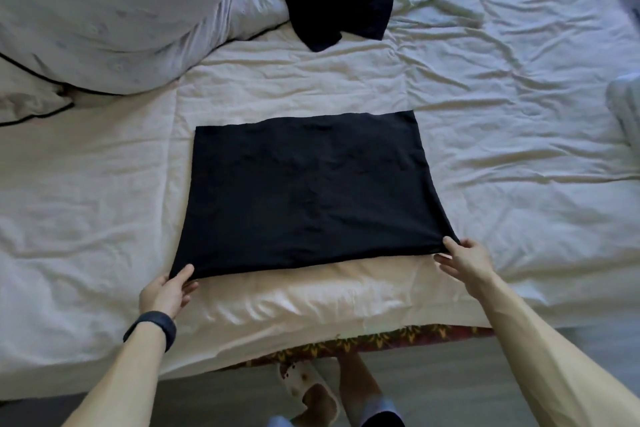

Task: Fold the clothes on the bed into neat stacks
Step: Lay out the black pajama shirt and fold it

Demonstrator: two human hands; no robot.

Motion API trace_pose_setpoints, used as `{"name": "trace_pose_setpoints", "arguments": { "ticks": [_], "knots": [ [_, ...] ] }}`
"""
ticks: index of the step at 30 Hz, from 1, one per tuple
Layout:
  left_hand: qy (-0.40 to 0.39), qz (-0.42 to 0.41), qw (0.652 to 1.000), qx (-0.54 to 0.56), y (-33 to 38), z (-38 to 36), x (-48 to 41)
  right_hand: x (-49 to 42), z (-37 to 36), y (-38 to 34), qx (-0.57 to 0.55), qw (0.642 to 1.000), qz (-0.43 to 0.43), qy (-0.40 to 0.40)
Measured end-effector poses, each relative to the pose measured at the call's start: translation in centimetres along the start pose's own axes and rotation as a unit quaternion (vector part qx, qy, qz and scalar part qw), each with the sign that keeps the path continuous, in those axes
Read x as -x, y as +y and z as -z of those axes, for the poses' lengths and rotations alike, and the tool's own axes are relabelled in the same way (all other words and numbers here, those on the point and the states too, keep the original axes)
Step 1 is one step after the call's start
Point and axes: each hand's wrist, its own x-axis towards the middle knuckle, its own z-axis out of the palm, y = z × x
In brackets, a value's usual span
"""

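We pinch both near corners of the flat black rectangular fabric garment (308, 194) with left hand (166, 291) and right hand (465, 258); lift evenly, fold onto far edge.

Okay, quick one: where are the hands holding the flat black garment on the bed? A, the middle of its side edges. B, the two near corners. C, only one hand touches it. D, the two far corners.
B: the left hand pinches the black garment at its near left corner, the right hand at its near right corner.
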Motion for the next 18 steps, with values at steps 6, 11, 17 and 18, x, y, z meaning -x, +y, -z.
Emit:
{"name": "trace_pose_setpoints", "arguments": {
  "ticks": [6, 11, 17, 18],
  "knots": [
    [0.049, 0.004, 0.999, 0.003, -1.5, -0.2, 0.9, 0.6, 0.6, 1.0, -0.017, 0.998, 0.038, 0.052],
    [0.055, 0.01, 0.998, -0.017, -3.0, -0.1, 1.0, 0.5, 0.9, 2.8, 0.006, 0.997, 0.04, 0.068],
    [0.044, 0.014, 0.996, -0.072, -2.6, -1.2, 2.0, 0.9, 0.4, 3.0, 0.031, 0.992, 0.028, 0.12],
    [0.048, 0.003, 0.994, -0.096, -2.4, -1.5, 2.4, 1.2, 0.4, 3.1, 0.042, 0.99, 0.025, 0.135]
  ]
}}
